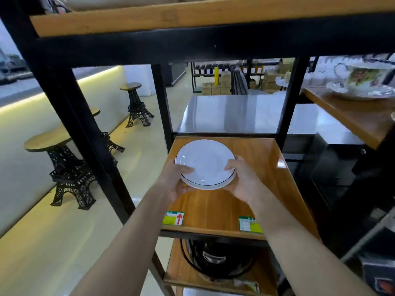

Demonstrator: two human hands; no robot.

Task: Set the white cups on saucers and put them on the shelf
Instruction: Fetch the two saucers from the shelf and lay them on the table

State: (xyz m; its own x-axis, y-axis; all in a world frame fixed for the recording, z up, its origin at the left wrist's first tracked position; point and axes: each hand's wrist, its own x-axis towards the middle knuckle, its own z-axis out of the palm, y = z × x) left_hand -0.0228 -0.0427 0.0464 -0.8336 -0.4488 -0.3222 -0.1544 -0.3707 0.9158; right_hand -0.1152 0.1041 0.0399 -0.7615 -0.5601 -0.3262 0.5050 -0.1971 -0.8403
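Note:
A small stack of white saucers (206, 162) with thin dark rims rests on or just above the wooden shelf board (215, 207); I cannot tell which. My left hand (174, 180) grips the stack's left edge, thumb on top of the upper saucer. My right hand (241, 178) grips the right edge the same way. No white cup is in view.
Black metal shelf posts (162, 103) frame the board, with a wooden shelf above (192, 16). A black pot with a lid (215, 259) sits on the lower shelf. A floral cup on a saucer (363, 82) stands on the right-hand shelf. Tower-shaped stools (68, 167) stand on the floor at left.

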